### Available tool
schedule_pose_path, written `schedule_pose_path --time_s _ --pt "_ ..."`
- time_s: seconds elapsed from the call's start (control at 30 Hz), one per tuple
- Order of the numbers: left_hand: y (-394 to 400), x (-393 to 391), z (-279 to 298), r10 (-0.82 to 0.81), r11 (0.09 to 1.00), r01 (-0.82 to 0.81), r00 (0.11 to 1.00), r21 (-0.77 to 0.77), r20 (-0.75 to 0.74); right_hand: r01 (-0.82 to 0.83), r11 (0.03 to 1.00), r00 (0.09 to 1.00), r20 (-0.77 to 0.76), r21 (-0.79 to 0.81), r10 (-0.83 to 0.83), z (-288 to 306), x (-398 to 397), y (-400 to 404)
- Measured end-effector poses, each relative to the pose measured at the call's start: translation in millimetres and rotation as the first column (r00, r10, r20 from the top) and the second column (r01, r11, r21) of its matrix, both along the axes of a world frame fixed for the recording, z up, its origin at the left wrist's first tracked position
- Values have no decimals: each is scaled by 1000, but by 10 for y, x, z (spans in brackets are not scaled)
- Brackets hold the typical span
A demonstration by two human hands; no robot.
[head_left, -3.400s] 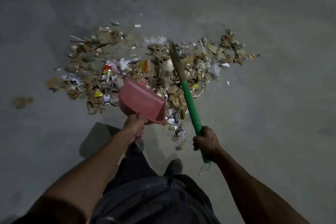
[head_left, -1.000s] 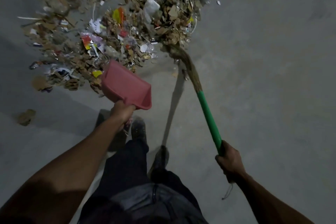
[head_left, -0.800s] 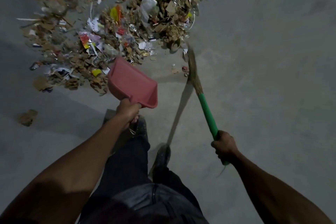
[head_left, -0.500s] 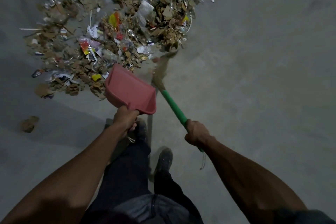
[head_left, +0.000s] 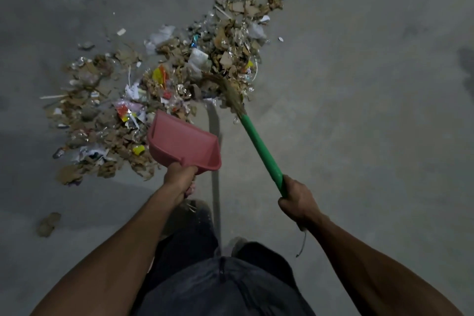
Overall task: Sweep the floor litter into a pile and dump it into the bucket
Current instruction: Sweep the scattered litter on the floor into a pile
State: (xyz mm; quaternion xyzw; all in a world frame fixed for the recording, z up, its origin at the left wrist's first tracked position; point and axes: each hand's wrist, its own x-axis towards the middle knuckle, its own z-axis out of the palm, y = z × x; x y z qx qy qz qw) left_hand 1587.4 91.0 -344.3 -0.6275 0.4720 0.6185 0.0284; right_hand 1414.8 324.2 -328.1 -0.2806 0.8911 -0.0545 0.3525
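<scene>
The litter point(head_left: 164, 89) lies in a loose spread on the far-left floor, not fully piled. The right hand point(head_left: 297, 200) grips the broom point(head_left: 259, 146), bristles at the pile's near-right edge. The left hand point(head_left: 179, 177) grips the empty dustpan point(head_left: 183, 143). No bucket is visible; dumping remains.

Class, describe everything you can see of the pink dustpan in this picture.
The dustpan is a pink scoop, seemingly plastic, with a flat tray, raised side walls and a short handle at the back. It looks empty. The left hand grips the handle, holding the pan tilted with its open mouth towards the litter pile, at the pile's near edge. Whether its lip touches the floor is unclear.
</scene>
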Motion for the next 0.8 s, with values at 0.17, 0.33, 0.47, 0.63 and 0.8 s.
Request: schedule_pose_path --time_s 0.17,0.33,0.47,0.63,0.8 --pt "-351 -471 217 1 1000 -2 999 -18 -40 99 995 994 -37 -27 -100 201 -427 -192" --pt "-643 -1025 369 -12 1000 12 997 -9 -79 205 977 977 -40 -64 -208 212 -1039 -511" --pt "-904 -1661 305 -8 1000 6 998 -22 -69 330 939 944 41 -97 -327 19 -1867 -943" --pt "-1272 -2697 164 53 998 -54 998 -17 -36 485 868 869 164 -101 -467 -385 -3194 -1688" --pt "-1567 -3605 56 115 993 -115 993 12 13 570 820 810 206 -52 -549 -738 -4473 -2369"
